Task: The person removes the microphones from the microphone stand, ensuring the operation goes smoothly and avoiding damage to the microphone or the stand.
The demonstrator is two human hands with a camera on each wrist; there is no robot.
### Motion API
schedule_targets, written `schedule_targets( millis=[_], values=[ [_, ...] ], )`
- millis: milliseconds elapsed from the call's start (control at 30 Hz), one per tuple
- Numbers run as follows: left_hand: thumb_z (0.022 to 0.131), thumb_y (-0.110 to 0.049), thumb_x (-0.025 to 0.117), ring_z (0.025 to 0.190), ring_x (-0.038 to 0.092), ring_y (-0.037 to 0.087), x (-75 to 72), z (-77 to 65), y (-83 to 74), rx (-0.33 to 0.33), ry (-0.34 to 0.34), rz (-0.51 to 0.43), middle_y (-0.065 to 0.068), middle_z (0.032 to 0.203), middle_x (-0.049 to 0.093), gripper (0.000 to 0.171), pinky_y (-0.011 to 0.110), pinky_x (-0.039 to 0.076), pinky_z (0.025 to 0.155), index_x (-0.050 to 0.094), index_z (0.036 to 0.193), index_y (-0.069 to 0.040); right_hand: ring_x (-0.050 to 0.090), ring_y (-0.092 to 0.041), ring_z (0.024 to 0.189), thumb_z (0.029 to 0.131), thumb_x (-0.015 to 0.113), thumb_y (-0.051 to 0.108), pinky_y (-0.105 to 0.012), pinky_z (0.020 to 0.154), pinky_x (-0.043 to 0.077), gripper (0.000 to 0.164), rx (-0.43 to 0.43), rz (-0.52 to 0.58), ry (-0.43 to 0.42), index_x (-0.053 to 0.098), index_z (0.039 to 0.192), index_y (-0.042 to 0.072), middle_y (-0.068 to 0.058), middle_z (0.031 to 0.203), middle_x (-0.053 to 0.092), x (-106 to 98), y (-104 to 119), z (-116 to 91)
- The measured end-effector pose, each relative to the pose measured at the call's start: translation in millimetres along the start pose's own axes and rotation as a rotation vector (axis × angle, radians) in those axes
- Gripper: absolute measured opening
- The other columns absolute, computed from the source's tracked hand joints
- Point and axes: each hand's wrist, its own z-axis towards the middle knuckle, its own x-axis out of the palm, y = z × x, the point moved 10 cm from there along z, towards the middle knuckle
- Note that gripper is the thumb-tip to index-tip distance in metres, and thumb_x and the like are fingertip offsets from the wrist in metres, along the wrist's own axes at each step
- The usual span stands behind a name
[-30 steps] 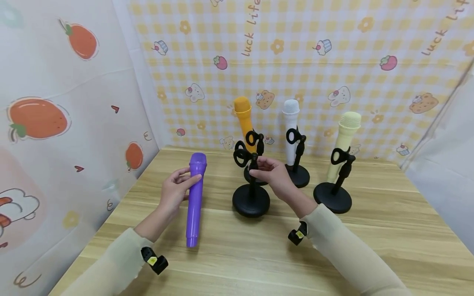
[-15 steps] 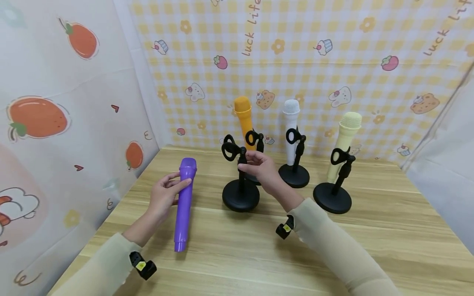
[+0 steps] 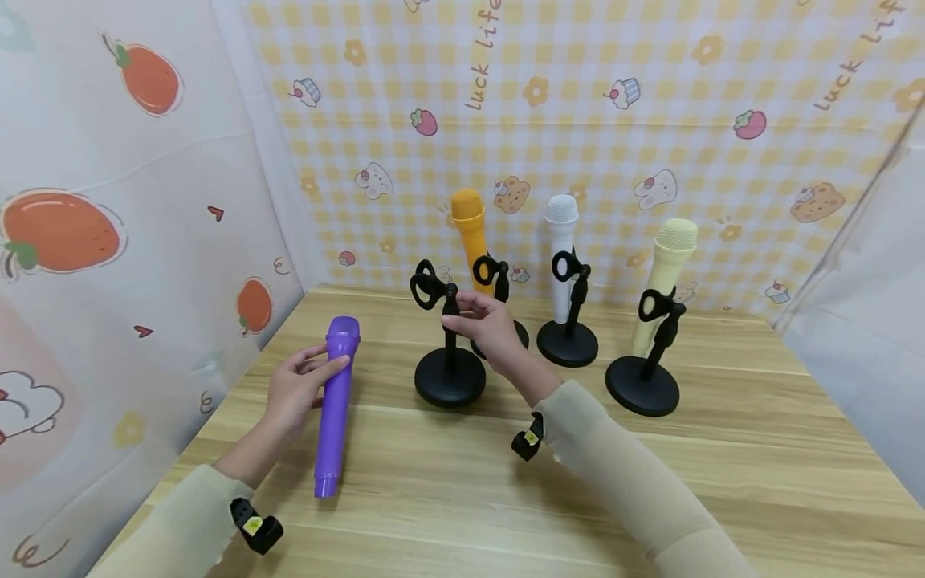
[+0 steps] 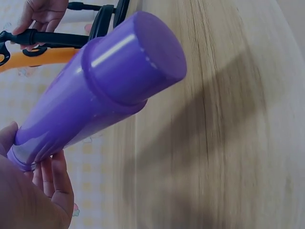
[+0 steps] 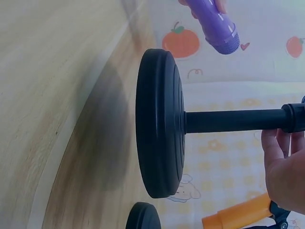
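Observation:
My left hand point(image 3: 295, 389) grips a purple microphone point(image 3: 336, 409) just below its head. In the left wrist view the purple microphone point(image 4: 86, 95) fills much of the picture, its butt end toward the camera and its shadow on the table. With thumb and fingertips my right hand point(image 3: 491, 329) pinches the upper post of a black microphone stand point(image 3: 450, 377). That stand's two ring clips face left. Seen from the right wrist, the round base point(image 5: 159, 124) hangs over the table with a shadow beneath it.
Behind stand an orange microphone point(image 3: 470, 217), a white microphone point(image 3: 562, 217) and a pale yellow microphone point(image 3: 672, 249), each with a black stand in front of it. A patterned cloth wall point(image 3: 405, 120) rises behind the wooden table point(image 3: 448, 498), and another cloth point(image 3: 144, 201) is on the left.
Both hands have moved left, carrying the purple microphone and the black stand with them. The microphone has also come slightly nearer. The other microphones and stands remain where they were.

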Motion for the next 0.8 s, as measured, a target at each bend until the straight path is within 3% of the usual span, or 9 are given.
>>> schedule_targets(
  millis=[333, 700, 800],
  values=[
    [0.084, -0.037, 0.077, 0.078, 0.063, 0.008, -9.9, 3.8, 6.8, 0.006, -0.004, 0.055, 0.000, 0.102, 0.062, 0.068, 0.033, 0.055, 0.065, 0.051, 0.136, -0.004, 0.060, -0.019, 0.098, 0.084, 0.073, -0.002, -0.032, 0.087, 0.053, 0.040, -0.009, 0.093, -0.013, 0.062, 0.122, -0.001, -0.008, 0.105, 0.062, 9.3, -3.4, 12.1],
    [0.082, -0.044, 0.077, 0.078, 0.064, 0.010, -18.3, 2.3, 22.1, -0.040, 0.036, 0.128, 0.014, 0.114, 0.061, 0.078, 0.034, 0.056, 0.069, 0.046, 0.141, -0.003, 0.063, -0.020, 0.098, 0.082, 0.075, -0.004, -0.031, 0.085, 0.053, 0.040, 0.016, 0.139, -0.027, 0.064, 0.120, 0.000, -0.010, 0.108, 0.064, 26.9, -9.6, 28.4],
    [0.082, -0.044, 0.077, 0.077, 0.064, 0.010, -19.4, 3.6, 25.2, -0.044, 0.043, 0.139, 0.011, 0.110, 0.062, 0.078, 0.033, 0.056, 0.067, 0.046, 0.141, -0.003, 0.063, -0.021, 0.098, 0.082, 0.075, -0.004, -0.032, 0.084, 0.054, 0.039, 0.002, 0.134, -0.031, 0.064, 0.118, 0.000, -0.011, 0.108, 0.064, 30.0, -10.4, 32.0]
  ],
)
